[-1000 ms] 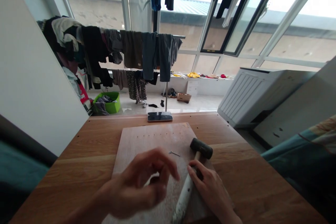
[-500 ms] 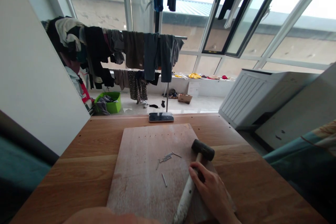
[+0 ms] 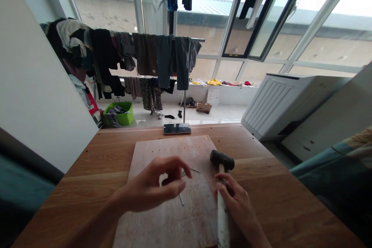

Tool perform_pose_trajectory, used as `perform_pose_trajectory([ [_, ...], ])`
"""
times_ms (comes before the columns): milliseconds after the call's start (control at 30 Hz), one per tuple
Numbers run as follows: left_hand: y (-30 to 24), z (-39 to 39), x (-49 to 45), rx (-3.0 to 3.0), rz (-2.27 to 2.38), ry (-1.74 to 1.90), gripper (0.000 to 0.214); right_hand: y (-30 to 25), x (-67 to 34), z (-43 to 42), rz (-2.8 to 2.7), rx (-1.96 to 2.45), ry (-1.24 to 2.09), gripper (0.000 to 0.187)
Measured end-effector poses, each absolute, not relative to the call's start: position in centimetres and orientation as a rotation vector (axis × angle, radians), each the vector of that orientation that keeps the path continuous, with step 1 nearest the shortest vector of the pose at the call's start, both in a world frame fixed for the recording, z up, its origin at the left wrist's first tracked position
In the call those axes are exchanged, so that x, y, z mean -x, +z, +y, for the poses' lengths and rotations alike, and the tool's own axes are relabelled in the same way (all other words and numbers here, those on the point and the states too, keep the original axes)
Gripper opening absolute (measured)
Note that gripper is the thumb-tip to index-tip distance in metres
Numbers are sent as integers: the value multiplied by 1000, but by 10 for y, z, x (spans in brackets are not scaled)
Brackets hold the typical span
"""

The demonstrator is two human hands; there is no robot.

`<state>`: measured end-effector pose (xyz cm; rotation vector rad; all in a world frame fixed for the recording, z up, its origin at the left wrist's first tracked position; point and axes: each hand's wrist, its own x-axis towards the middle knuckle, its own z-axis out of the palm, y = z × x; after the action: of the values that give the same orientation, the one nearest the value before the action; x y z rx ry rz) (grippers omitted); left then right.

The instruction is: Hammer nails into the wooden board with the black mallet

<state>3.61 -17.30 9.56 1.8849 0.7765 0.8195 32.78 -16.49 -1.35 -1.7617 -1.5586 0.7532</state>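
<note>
Head view: two hands worked above one wooden board (image 3: pixel 171 228) on the surface (image 3: pixel 267 201). The right hand (image 3: pixel 236 205) kept its grip clenched around the white handle of one rubber mallet (image 3: pixel 223 217), whose black head sat near the board's right edge. The left hand (image 3: pixel 152 184), its grip released and holding nothing visible, hovered just beside the nails (image 3: pixel 181 199): two showed clearly, with more partly hidden behind its fingers. One phone (image 3: pixel 177 128) lay beyond the board.

A board (image 3: pixel 171 228) is lying on the desk (image 3: pixel 66 186), with nails (image 3: pixel 181 199) lying on it and a mallet (image 3: pixel 222 159) to their right; a phone (image 3: pixel 177 128) is sitting beyond the board, and a clothes rack (image 3: pixel 184 104) is standing behind the desk.
</note>
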Motion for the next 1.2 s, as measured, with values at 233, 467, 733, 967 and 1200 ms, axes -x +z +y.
perform_pose_trajectory([
  [233,37,-97,-82,-2562,1079,428,14,-15,-343,-154,-1342,1676,983,58],
  [467,21,-71,-130,-2872,1022,255,11,-11,-346,-149,-1589,1888,569,61],
  [733,28,-44,-140,-2688,864,354,16,-14,-358,-144,-1745,1859,497,61],
  [967,-2,5,-148,-1859,1103,1050,28,-14,-350,-135,-1868,1814,472,60],
  [1200,-28,9,-160,-1927,1098,1077,15,2,-348,-116,-1637,1739,837,53],
])
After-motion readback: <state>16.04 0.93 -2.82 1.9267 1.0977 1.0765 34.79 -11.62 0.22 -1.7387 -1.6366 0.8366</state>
